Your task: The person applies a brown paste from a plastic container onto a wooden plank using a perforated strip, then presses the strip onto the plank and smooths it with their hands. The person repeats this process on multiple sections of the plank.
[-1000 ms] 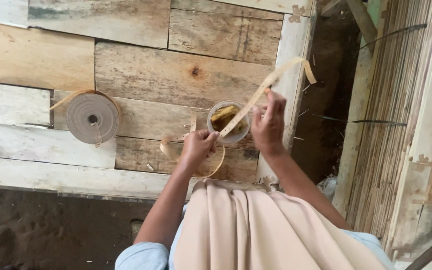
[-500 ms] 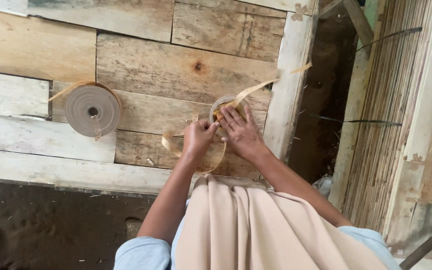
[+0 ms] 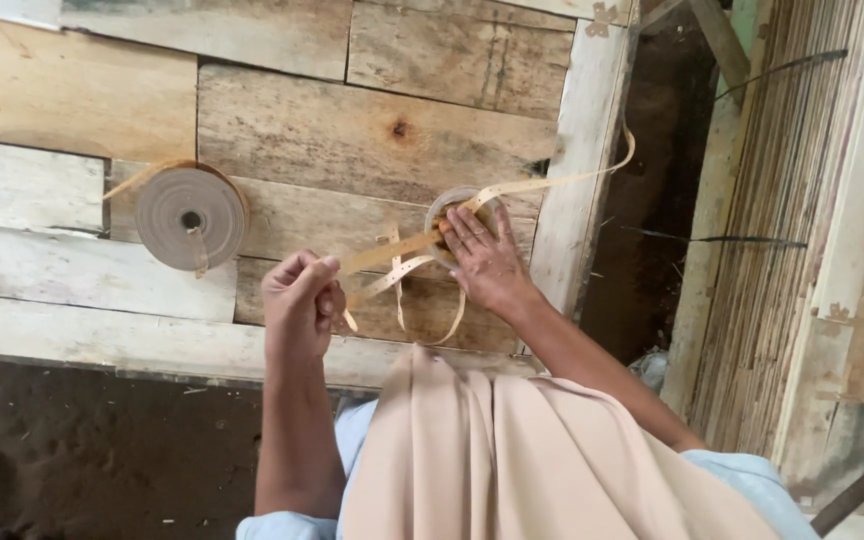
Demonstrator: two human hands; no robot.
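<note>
Head view: the only view, looking down past a beige cloth (image 3: 542,450) hanging from the person's head.
Left hand (image 3: 302,295): fingers curled shut, pinching a thin tan strip (image 3: 392,252) between thumb and fingers; the fist is raised over the planks, apart from the right hand.
Right hand (image 3: 482,255): laid flat, fingers spread, pressing down on a small coil (image 3: 452,205) of the same strip material; the fingertips cover most of the coil, so only its upper-left edge shows.
Strip: runs taut from the left hand across to the coil under the right hand. Beyond the right hand's fingertips a further length (image 3: 572,178) rises away and curves over the wooden post to that hand's outer side.
Loose loops (image 3: 422,300): slack turns of strip lie between the two hands and just below them, touching the planks.
Big roll (image 3: 190,215): a larger, tightly wound grey-brown roll of strip lies flat well out beyond the left hand's outer side, with a short tail sticking out at its upper left; neither hand touches it.
Bench (image 3: 352,130): rough, weathered planks carrying both rolls.
Post (image 3: 577,200): pale timber just outside the right hand.
Reed wall (image 3: 782,250): upright thin stalks well past the right arm.
Ground (image 3: 102,450): dark earth below the left forearm.
</note>
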